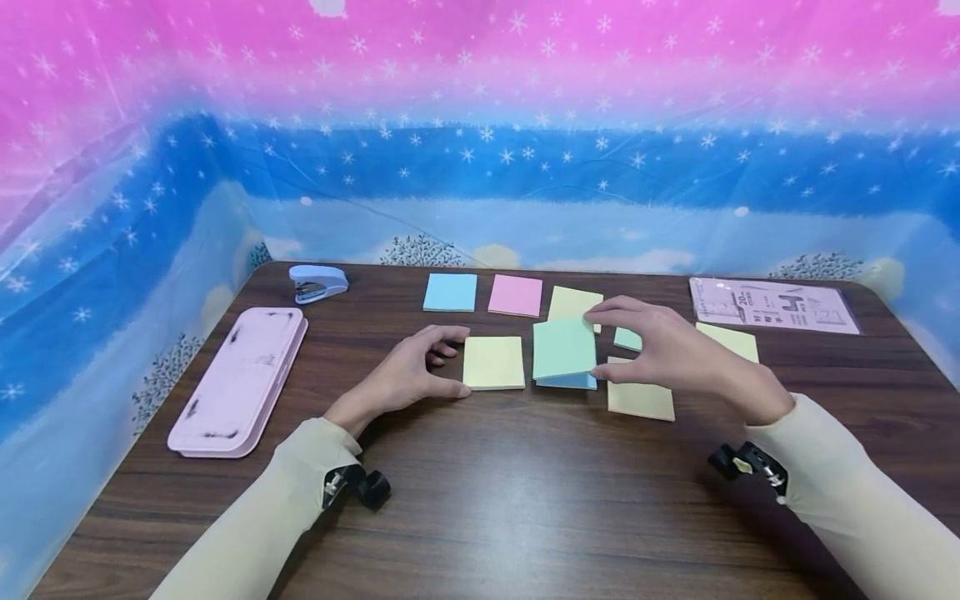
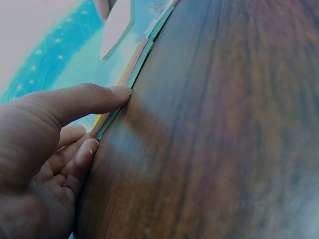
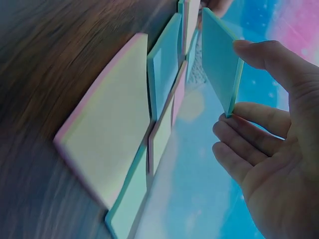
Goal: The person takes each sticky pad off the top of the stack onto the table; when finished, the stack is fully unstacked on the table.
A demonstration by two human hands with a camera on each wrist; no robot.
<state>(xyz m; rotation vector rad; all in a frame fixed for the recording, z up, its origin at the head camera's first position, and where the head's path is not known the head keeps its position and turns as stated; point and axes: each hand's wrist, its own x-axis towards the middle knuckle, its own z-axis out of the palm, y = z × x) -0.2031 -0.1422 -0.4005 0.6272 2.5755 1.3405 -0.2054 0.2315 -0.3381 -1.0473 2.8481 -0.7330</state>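
A green sticky note pad is pinched by its right edge between the thumb and fingers of my right hand. It is lifted over a blue pad, mostly hidden beneath it in the head view. My left hand holds the left side of a stack topped by a yellow sticky note pad, thumb at the near corner and fingers at the far one. From the left wrist, yellow, pink and green layers show along the stack's edge. Beside the blue pad lies another yellow pad.
Behind are a blue pad, a pink pad and a pale yellow pad. Another green pad and a yellow pad lie near my right hand. A stapler, pink case and printed packet sit farther out.
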